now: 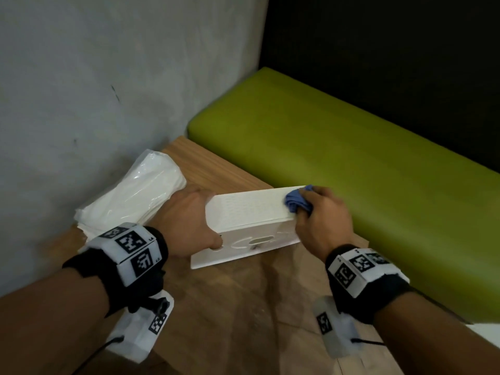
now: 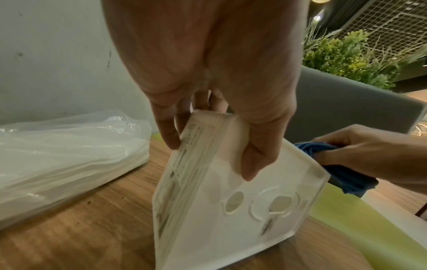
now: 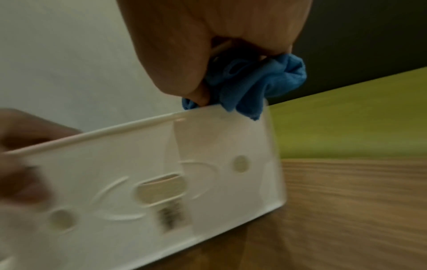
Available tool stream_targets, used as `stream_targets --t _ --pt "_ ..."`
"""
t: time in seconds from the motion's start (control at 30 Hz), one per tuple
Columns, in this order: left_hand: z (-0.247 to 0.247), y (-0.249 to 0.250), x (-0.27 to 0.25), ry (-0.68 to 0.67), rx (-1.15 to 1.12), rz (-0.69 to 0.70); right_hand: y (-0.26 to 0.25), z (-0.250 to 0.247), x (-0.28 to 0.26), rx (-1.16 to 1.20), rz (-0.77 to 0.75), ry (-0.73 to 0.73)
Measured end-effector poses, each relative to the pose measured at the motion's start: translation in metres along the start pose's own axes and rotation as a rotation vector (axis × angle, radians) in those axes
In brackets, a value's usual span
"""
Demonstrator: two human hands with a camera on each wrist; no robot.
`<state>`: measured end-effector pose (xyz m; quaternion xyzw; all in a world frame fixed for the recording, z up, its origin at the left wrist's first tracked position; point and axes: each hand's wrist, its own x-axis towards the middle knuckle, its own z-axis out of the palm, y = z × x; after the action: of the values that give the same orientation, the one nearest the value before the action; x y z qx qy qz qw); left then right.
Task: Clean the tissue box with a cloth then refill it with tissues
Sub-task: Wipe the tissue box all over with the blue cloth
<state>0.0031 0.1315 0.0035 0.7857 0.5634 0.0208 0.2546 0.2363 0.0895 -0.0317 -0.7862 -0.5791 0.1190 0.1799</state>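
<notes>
White plastic tissue box [image 1: 247, 212] stands on edge on wooden table [image 1: 243, 307]. My left hand [image 1: 186, 220] grips its end; right hand [image 1: 320, 220] presses bunched blue cloth [image 1: 296, 203] onto top face.

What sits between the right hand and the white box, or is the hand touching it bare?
A bunched blue cloth sits between them: the right hand grips it and presses it on the top far corner of the box. The left hand holds the box's other end bare, with nothing visible between.
</notes>
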Motion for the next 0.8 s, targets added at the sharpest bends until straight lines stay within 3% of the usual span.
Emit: stream_targets --t 0.1,0.17,0.4,0.53,0.8 --pt "0.0 0.001 0.001 -0.006 0.032 -0.003 -0.039 0.011 -0.025 0.089 -0.252 -0.062" --pt "0.002 -0.001 0.0 0.004 0.027 0.002 -0.051 0.016 -0.033 0.137 -0.299 -0.073" --pt "0.003 -0.015 -0.011 -0.054 -0.044 0.046 -0.001 0.014 -0.007 0.09 -0.076 0.028" --pt "0.001 -0.013 -0.006 -0.032 -0.039 0.061 0.008 0.008 0.008 0.018 0.045 0.007" --pt "-0.008 0.005 -0.001 0.085 -0.227 0.068 -0.093 0.009 -0.026 0.227 -0.337 -0.092"
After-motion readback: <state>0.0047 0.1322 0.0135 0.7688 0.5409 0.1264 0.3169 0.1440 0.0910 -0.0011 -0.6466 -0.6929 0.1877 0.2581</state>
